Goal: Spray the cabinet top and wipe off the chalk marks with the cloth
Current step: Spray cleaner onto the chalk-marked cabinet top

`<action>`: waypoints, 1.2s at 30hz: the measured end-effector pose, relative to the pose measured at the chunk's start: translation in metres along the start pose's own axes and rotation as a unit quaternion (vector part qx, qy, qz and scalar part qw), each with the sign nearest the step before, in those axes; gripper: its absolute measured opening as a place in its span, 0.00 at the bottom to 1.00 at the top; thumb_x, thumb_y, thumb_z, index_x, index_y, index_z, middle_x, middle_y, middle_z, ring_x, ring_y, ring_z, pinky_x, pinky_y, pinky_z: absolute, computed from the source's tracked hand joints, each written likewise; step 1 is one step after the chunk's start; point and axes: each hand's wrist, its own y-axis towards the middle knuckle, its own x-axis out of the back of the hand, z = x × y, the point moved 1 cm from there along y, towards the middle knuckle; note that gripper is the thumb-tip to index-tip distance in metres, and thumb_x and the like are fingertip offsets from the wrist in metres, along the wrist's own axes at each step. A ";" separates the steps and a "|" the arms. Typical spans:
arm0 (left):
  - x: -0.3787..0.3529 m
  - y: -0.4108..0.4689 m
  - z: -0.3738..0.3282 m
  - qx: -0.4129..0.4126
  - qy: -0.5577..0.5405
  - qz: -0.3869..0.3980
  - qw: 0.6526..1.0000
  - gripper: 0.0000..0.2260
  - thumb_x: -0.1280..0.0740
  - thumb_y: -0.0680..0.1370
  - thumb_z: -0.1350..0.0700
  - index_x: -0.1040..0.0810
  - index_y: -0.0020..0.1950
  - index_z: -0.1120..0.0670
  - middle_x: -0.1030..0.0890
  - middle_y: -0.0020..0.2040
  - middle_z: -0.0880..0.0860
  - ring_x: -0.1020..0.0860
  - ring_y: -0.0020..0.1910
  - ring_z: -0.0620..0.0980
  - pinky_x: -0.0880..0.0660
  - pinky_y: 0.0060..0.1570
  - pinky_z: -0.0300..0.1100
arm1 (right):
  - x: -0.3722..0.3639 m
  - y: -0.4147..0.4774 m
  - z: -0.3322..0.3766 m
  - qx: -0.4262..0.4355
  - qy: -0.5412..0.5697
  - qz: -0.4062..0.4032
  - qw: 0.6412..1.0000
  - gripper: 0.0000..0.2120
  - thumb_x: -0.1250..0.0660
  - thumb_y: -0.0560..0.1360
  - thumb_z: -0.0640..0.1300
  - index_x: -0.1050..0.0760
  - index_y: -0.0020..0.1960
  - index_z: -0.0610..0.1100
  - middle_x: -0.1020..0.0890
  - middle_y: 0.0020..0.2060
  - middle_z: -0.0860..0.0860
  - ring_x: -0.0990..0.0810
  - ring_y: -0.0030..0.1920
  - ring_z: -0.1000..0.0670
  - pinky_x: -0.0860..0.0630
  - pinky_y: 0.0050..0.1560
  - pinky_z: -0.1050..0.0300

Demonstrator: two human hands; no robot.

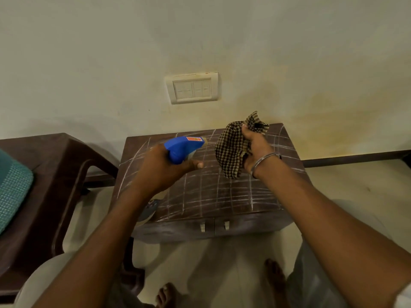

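The left hand holds the blue spray bottle. Its fingers are curled round the neck, and one finger sticks out under the trigger. The bottle's nose points to the right, toward the cloth. Most of the bottle below the blue top is hidden behind the hand and arm. The right hand grips the checked cloth in a bunch. The cloth is brown and tan, and it sticks out above the fingers and hangs down below the palm. Both hands are up in the air over the cabinet top, the bottle on the left side and the cloth on the right side, near each other but not touching. The cloth does not touch the top. The dark brown top is covered in white chalk marks, drawn as crossing lines like a grid. A thin metal bangle sits on the right wrist. Behind the cabinet is a pale wall with a switch plate. A brown chair with a teal cushion stands just beside the cabinet on the left. Bare feet show on the floor below.
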 end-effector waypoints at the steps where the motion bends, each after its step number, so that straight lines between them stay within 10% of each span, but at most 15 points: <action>1: -0.002 -0.001 -0.002 -0.010 0.015 -0.005 1.000 0.17 0.30 0.68 0.39 0.29 0.52 0.44 0.24 0.35 0.45 0.24 0.33 0.43 0.26 0.38 0.35 | 0.000 0.000 0.000 0.001 -0.002 0.000 1.000 0.18 0.33 0.77 0.51 0.22 0.60 0.39 0.16 0.53 0.43 0.17 0.53 0.41 0.23 0.58 0.40; 10: 0.005 -0.001 0.008 0.025 -0.054 0.065 0.996 0.19 0.25 0.66 0.45 0.23 0.54 0.48 0.20 0.43 0.51 0.20 0.36 0.42 0.22 0.37 0.33 | -0.003 -0.002 -0.003 0.001 -0.017 0.006 1.000 0.16 0.34 0.78 0.51 0.21 0.57 0.39 0.16 0.49 0.44 0.17 0.50 0.42 0.21 0.54 0.44; 20: 0.004 0.001 0.009 0.058 -0.011 -0.047 0.997 0.24 0.25 0.65 0.41 0.23 0.51 0.56 0.20 0.38 0.56 0.20 0.36 0.53 0.20 0.40 0.46 | -0.007 -0.004 -0.008 -0.003 -0.010 0.044 0.999 0.13 0.35 0.79 0.50 0.19 0.48 0.40 0.15 0.42 0.45 0.17 0.46 0.44 0.21 0.47 0.47; 36: 0.001 -0.003 0.009 0.059 -0.027 0.020 0.998 0.21 0.26 0.66 0.42 0.27 0.55 0.46 0.22 0.36 0.47 0.23 0.29 0.36 0.27 0.34 0.31 | -0.013 -0.004 -0.013 -0.008 0.005 0.073 0.997 0.16 0.34 0.78 0.53 0.19 0.50 0.40 0.15 0.46 0.44 0.17 0.49 0.42 0.22 0.49 0.47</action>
